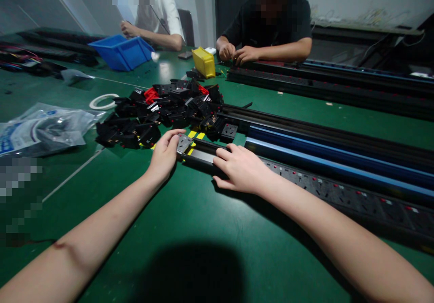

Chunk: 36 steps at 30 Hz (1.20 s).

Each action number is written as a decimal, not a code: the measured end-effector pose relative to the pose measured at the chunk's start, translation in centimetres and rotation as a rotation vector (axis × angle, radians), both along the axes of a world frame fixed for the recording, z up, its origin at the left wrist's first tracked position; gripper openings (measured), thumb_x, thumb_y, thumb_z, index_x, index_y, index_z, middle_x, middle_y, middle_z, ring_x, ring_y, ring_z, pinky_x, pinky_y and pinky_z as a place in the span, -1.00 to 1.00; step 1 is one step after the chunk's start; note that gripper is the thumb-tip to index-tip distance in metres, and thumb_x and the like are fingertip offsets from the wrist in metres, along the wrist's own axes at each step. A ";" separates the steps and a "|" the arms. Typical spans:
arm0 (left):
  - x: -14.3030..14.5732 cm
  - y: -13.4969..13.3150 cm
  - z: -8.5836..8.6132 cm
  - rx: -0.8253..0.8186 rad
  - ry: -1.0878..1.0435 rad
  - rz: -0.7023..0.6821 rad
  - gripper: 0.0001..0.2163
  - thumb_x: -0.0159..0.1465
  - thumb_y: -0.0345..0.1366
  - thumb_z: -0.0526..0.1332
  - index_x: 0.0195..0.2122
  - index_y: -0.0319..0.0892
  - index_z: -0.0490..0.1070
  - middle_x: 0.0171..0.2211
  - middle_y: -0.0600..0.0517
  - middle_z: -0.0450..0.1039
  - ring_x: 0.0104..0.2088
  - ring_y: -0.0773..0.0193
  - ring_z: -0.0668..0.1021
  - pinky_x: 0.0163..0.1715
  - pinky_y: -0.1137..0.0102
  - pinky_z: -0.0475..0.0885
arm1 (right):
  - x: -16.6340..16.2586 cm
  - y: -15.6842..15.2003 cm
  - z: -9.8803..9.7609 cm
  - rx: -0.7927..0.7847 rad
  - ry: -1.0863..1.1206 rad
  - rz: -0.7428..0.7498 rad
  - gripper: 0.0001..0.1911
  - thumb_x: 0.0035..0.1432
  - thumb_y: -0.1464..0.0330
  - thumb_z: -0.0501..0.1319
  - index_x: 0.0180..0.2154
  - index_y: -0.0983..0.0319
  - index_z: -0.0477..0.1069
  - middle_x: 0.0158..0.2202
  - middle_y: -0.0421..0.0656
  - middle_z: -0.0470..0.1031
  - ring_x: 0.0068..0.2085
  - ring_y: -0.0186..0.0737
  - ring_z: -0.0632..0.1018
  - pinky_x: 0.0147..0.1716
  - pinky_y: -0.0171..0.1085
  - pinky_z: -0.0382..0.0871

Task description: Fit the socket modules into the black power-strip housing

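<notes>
My left hand (165, 153) is closed on a black socket module (185, 143) at the near end of a long black power strip housing (200, 159). My right hand (239, 167) lies over the same housing farther right, fingers apart and touching it. To the right of that hand the housing carries a row of socket modules (318, 184) with red marks. Another loose socket module (229, 131) sits just behind the strip. A heap of black modules (176, 101) with some red pieces spreads beyond my left hand.
Behind the strip lie blue-edged rails (339, 153). A plastic bag (50, 129) and a white tape ring (103, 101) are at left. Farther back stand a blue bin (122, 52) and a yellow bin (204, 62). Two people sit across the green table (190, 230), one with hands on another strip (305, 83).
</notes>
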<state>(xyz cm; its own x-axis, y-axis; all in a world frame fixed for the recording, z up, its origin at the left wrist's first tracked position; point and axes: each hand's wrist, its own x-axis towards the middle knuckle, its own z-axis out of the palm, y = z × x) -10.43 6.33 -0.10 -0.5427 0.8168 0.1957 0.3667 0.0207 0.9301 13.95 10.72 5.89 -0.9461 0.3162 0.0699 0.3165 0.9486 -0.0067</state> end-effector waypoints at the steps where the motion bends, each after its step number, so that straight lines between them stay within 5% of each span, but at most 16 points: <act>1: 0.0 0.0 0.0 0.005 -0.016 -0.005 -0.69 0.33 -0.15 0.09 -0.06 -0.13 0.54 -0.15 -0.01 0.54 -0.16 0.17 0.53 -0.15 0.33 0.39 | 0.0 0.0 0.0 -0.001 -0.003 -0.001 -0.62 0.34 0.13 0.12 -0.08 0.29 0.47 -0.05 0.01 0.46 -0.05 0.06 0.45 -0.14 -0.08 0.36; 12: 0.3 -0.7 0.1 -0.091 0.179 -0.120 -0.66 0.42 -0.07 0.01 0.03 -0.13 0.43 -0.10 -0.02 0.50 -0.10 0.16 0.51 -0.06 0.29 0.42 | 0.0 0.0 0.0 -0.008 -0.008 -0.008 -0.62 0.35 0.13 0.12 -0.07 0.29 0.47 -0.05 0.02 0.47 -0.03 0.06 0.45 -0.11 -0.08 0.36; 20: -0.3 -0.5 0.0 -0.113 0.139 -0.236 -0.52 0.42 -0.03 0.00 0.14 -0.20 0.48 0.15 -0.12 0.50 0.17 0.02 0.49 0.28 0.11 0.26 | 0.0 0.0 0.0 -0.006 -0.008 -0.005 -0.63 0.35 0.14 0.11 -0.07 0.29 0.47 -0.05 0.02 0.46 -0.04 0.07 0.44 -0.11 -0.07 0.36; 31: -0.6 -0.9 0.1 -0.148 0.171 -0.267 -0.48 0.37 0.01 0.11 0.26 -0.12 0.41 0.20 -0.09 0.47 0.19 -0.02 0.48 0.29 0.07 0.27 | -0.1 -0.2 -0.2 0.041 0.023 -0.024 -0.74 0.35 0.26 0.11 -0.05 0.28 0.39 -0.03 0.02 0.44 -0.08 0.02 0.47 -0.16 -0.12 0.38; 36: -0.7 -1.0 0.2 -0.157 0.174 -0.275 -0.46 0.36 0.02 0.12 0.28 -0.14 0.39 0.21 -0.12 0.46 0.20 -0.02 0.47 0.29 0.07 0.25 | 0.1 -0.4 0.2 -0.010 0.115 -0.140 -0.57 0.31 0.22 0.14 0.10 0.34 0.27 0.09 0.09 0.38 -0.13 -0.04 0.51 -0.19 -0.15 0.42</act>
<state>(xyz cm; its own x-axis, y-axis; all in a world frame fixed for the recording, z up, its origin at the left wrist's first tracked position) -11.12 5.28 0.12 -0.2675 0.9552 0.1268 0.5310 0.0363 0.8466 14.03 10.37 6.07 -0.8788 0.4455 0.1712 0.4421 0.8950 -0.0594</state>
